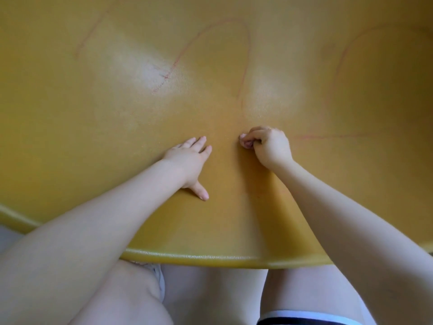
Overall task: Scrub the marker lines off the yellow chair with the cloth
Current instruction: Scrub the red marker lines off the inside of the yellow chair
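Observation:
The yellow chair (pixel 117 118) fills most of the view, its curved front edge near the bottom. Faint red marker lines (pixel 243 55) loop across its upper half, and another red line (pixel 328 136) runs to the right of my right hand. My right hand (pixel 267 146) is curled into a fist at the centre of the seat and pinches a small pinkish wad of cloth (pixel 247 143) against the surface. My left hand (pixel 191 160) lies flat on the seat just left of it, with fingers straight and thumb spread out.
Below the chair's front edge (pixel 210 258) are my bare knees and a strip of pale floor at the lower left. Two bright patches of reflected light lie on the seat.

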